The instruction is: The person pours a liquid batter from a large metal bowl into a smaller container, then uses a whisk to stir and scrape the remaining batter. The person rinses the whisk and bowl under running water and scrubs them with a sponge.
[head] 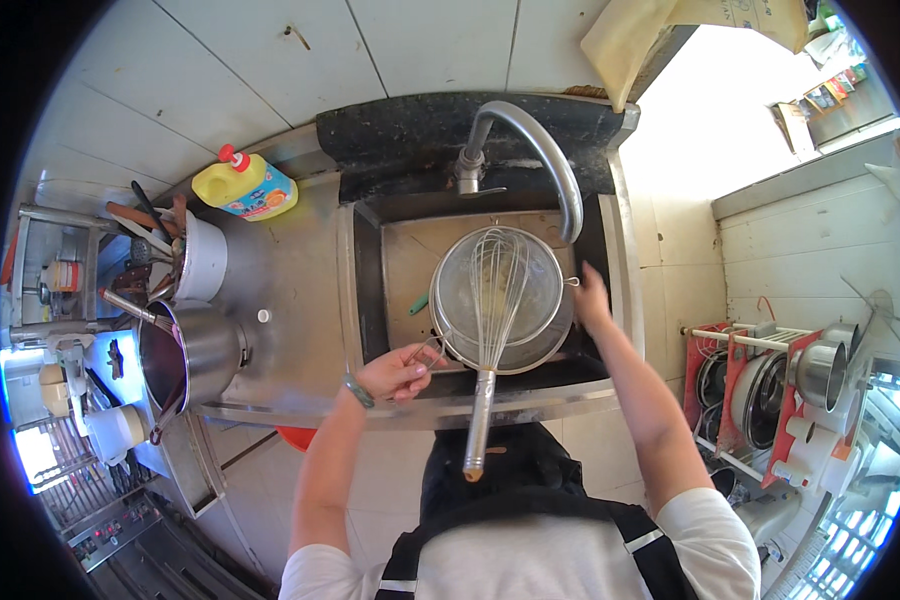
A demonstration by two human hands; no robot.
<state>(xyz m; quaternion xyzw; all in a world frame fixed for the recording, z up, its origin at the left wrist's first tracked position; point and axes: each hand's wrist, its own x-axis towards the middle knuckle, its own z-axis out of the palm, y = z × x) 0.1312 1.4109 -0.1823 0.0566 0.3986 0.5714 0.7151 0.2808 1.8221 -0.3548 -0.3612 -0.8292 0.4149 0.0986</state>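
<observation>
A round fine-mesh strainer (457, 277) rests over a wider metal vessel (551, 341) in the sink. Across it lies a balloon whisk (481, 420), wires over the mesh and steel handle pointing at me. My left hand (397, 373), wearing a green bangle, pinches the strainer's wire handle (429, 346) at the lower left. At the right side is my right hand (591, 298), close to a small wire loop (572, 282) on the rim; its grip is unclear. Pale residue shows under the whisk wires. The curved faucet (566, 180) arches over the upper right of the sink (405, 259).
Left on the steel counter (300, 262) are a yellow detergent bottle (246, 184), a white tub of utensils (202, 255), a large steel pot (202, 356) holding another whisk, and a small white cap (264, 316). A green-handled item (418, 304) lies in the sink. Right stands a pot rack (742, 390).
</observation>
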